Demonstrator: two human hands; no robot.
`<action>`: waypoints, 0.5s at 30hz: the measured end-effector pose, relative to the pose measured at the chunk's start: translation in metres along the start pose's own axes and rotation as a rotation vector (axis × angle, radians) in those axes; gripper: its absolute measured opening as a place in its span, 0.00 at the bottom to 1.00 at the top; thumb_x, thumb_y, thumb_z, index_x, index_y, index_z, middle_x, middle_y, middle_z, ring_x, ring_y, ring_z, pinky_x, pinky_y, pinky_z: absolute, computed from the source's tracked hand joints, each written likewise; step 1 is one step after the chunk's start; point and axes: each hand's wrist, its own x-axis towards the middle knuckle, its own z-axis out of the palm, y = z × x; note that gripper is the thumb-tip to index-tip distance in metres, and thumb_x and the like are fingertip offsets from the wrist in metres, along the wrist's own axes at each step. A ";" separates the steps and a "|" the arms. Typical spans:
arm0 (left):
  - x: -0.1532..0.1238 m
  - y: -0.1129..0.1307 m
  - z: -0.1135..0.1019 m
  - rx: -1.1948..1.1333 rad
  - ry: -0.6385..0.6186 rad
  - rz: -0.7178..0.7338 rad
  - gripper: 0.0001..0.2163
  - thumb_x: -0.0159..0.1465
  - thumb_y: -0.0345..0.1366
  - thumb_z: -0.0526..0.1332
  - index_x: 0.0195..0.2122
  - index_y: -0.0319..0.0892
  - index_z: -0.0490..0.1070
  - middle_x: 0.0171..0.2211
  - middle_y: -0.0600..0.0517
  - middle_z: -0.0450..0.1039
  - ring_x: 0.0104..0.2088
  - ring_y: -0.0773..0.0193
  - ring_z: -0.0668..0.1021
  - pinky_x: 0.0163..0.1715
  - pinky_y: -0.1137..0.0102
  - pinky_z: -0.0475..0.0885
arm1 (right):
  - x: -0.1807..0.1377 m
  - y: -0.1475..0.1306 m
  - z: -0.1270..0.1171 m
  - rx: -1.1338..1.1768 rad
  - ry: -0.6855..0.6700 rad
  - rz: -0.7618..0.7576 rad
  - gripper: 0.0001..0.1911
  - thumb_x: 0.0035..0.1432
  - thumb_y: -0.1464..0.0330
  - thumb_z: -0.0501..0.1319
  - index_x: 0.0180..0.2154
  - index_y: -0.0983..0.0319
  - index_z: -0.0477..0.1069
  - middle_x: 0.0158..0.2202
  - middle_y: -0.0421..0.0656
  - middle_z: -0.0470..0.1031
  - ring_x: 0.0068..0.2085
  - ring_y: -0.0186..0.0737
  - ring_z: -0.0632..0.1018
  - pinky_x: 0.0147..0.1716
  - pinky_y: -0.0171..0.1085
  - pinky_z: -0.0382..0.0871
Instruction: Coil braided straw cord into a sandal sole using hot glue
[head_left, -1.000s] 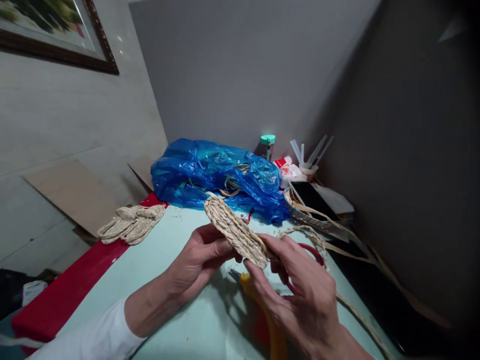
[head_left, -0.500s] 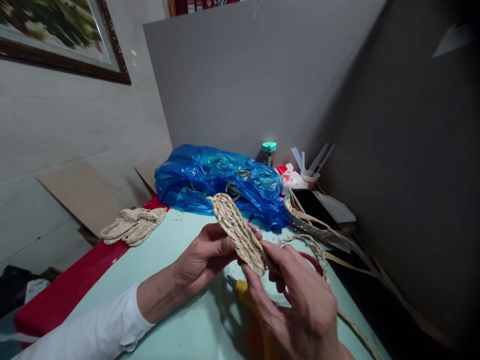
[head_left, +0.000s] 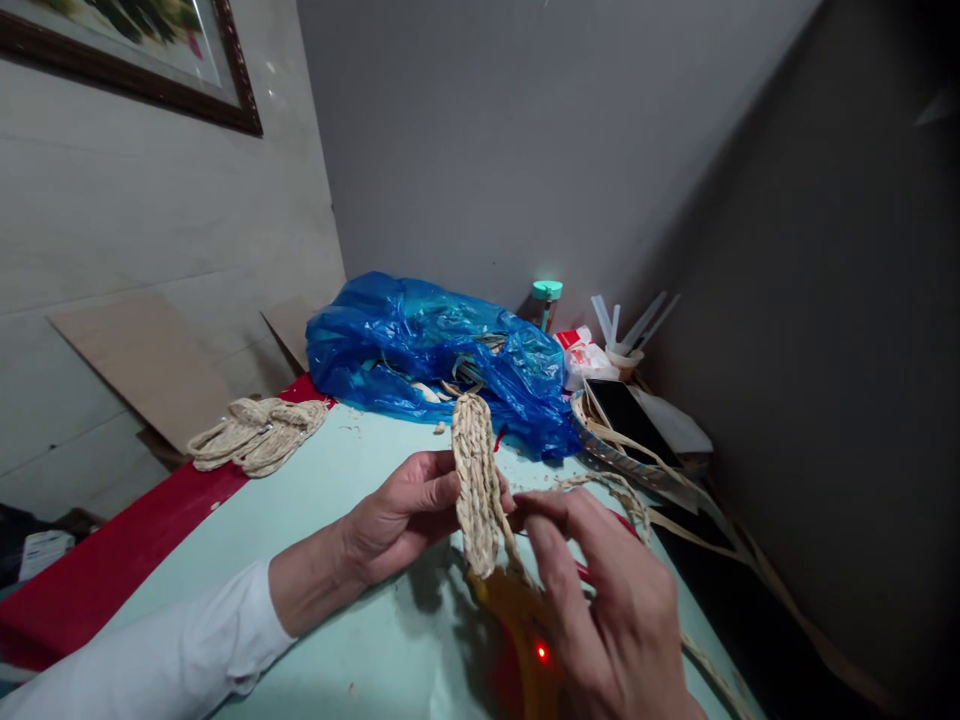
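Bag [head_left: 420, 345] (blue) behind braided piece [head_left: 475, 485]

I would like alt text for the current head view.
A left hand holds a flat, oblong braided piece above a pale green table, the right hand close beside it. A yellow tool with a glowing red light shows below; a blue plastic bag sits behind.

On my feed, the plastic bag [head_left: 427, 345] lies at the back of the counter [head_left: 337, 490]; woven bundle [head_left: 259, 435] left, basket [head_left: 609, 444] right, phone [head_left: 628, 412] on the basket, cup [head_left: 624, 360] behind it. Before the bag I have the woven piece [head_left: 476, 480]; nearer my camera, the glue gun [head_left: 521, 615].
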 end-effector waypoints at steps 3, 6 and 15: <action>-0.001 -0.002 -0.001 -0.041 -0.044 -0.027 0.17 0.54 0.41 0.74 0.37 0.30 0.81 0.31 0.44 0.81 0.29 0.65 0.81 0.31 0.76 0.75 | 0.006 0.000 -0.006 0.213 -0.040 0.273 0.10 0.71 0.64 0.55 0.45 0.57 0.74 0.41 0.38 0.77 0.40 0.32 0.78 0.41 0.31 0.69; -0.003 -0.006 0.001 -0.113 -0.061 -0.033 0.15 0.55 0.36 0.74 0.42 0.33 0.81 0.34 0.45 0.82 0.33 0.64 0.83 0.39 0.74 0.78 | 0.011 0.001 -0.008 0.469 -0.131 0.483 0.13 0.69 0.58 0.58 0.51 0.52 0.76 0.52 0.38 0.75 0.52 0.36 0.76 0.51 0.32 0.70; -0.011 -0.024 0.020 -0.204 -0.288 -0.234 0.14 0.58 0.42 0.71 0.35 0.33 0.81 0.28 0.46 0.80 0.32 0.54 0.84 0.39 0.64 0.79 | 0.017 -0.005 -0.012 1.285 -0.415 0.707 0.17 0.69 0.61 0.59 0.57 0.54 0.74 0.58 0.42 0.72 0.54 0.38 0.77 0.54 0.34 0.73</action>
